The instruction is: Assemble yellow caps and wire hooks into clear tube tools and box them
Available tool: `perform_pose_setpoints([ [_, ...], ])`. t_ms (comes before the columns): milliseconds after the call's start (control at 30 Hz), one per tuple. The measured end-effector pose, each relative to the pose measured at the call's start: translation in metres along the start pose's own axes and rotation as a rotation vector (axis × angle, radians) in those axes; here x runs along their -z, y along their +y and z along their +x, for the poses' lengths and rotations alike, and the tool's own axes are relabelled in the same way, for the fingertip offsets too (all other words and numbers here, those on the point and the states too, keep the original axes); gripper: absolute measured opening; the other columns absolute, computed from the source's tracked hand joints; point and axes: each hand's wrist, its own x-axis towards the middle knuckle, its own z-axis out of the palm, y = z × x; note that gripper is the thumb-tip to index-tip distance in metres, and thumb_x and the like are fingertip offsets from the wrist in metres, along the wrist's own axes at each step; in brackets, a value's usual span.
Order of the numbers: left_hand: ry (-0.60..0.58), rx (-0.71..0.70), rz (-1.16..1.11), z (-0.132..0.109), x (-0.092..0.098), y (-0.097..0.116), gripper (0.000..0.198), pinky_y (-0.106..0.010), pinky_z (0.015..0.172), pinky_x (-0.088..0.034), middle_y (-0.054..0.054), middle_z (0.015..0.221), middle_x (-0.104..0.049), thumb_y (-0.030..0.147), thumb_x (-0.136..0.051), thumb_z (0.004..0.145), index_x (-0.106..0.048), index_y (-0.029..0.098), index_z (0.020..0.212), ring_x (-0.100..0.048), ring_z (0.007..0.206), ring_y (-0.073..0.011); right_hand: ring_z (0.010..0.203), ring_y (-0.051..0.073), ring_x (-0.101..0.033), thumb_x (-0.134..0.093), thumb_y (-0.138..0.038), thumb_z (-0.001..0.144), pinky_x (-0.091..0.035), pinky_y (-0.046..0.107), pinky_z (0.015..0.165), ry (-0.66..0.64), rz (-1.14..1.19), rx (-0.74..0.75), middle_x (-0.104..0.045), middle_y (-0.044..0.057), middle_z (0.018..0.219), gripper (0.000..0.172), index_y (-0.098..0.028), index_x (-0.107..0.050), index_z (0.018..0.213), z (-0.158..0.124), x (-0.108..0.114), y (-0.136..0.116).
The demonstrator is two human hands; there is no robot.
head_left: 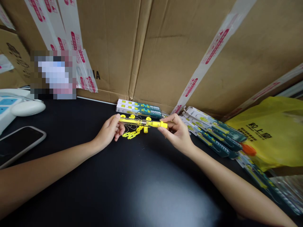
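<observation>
A slim spring scale [142,123] with a clear tube and yellow ends is held level above the black table. My left hand [109,128] pinches its left end between thumb and fingers. At the other end, the thumb and fingers of my right hand [178,131] close on the yellow end piece [163,125]. Behind and below the tube lie several loose yellow parts [131,135], among them small flat pieces and rings, along with thin wire hooks [129,127]. The tube partly covers them.
Printed boxes [139,108] lie behind my hands, and more boxes [210,130] are stacked at the right beside a yellow plastic bag [270,135]. A phone [21,145] and a white power strip [7,105] are at the left. Large taped cartons [161,56] wall off the back.
</observation>
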Motion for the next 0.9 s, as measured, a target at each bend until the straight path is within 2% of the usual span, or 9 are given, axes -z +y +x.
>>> perform_pose_setpoints([
  [67,-0.003,-0.004,0.000,0.000,0.000,0.000,0.034,-0.015,0.031,-0.031,0.005,0.048,-0.050,0.048,-0.036,0.094,-0.038,0.020,0.073,-0.040,0.032,-0.0057,0.049,0.010,-0.040,-0.066,-0.032,0.085,-0.034,0.025,0.047,0.053,-0.090,0.049,-0.044,-0.007,0.060,0.019,-0.022,-0.054,0.094,0.002,0.002,0.000],
  [133,-0.007,-0.006,-0.005,0.000,0.000,0.001,0.036,-0.015,0.031,-0.030,0.005,0.048,-0.050,0.049,-0.036,0.094,-0.038,0.021,0.072,-0.040,0.032,-0.0056,0.057,0.012,-0.045,-0.069,-0.031,0.082,-0.039,0.027,0.053,0.095,-0.194,0.128,-0.048,-0.003,0.067,0.017,-0.021,-0.059,0.092,0.004,0.005,-0.001],
  [300,-0.001,-0.006,0.000,-0.001,0.000,0.001,0.036,-0.016,0.031,-0.031,0.005,0.048,-0.050,0.050,-0.037,0.093,-0.039,0.020,0.072,-0.040,0.032,-0.0058,0.078,0.018,-0.054,-0.068,-0.029,0.082,-0.046,0.032,0.062,0.099,-0.259,0.234,-0.056,0.005,0.087,0.013,-0.022,-0.060,0.090,0.007,0.006,-0.003],
  [700,0.009,-0.001,-0.025,0.000,0.000,-0.002,0.033,-0.015,0.031,-0.033,0.005,0.049,-0.050,0.048,-0.037,0.094,-0.038,0.021,0.075,-0.039,0.033,-0.0062,0.079,0.018,-0.051,-0.058,-0.024,0.090,-0.045,0.033,0.067,-0.025,-0.225,0.248,-0.049,0.004,0.089,0.013,-0.024,-0.045,0.092,0.004,0.003,0.004],
  [900,-0.012,-0.022,-0.003,-0.001,0.000,0.001,0.032,-0.014,0.031,-0.031,0.006,0.049,-0.050,0.045,-0.036,0.095,-0.038,0.020,0.075,-0.040,0.032,-0.0051,0.071,0.015,-0.049,-0.053,-0.028,0.093,-0.044,0.030,0.063,-0.020,-0.225,0.171,-0.050,0.003,0.087,0.012,-0.024,-0.043,0.096,0.002,0.003,0.008],
])
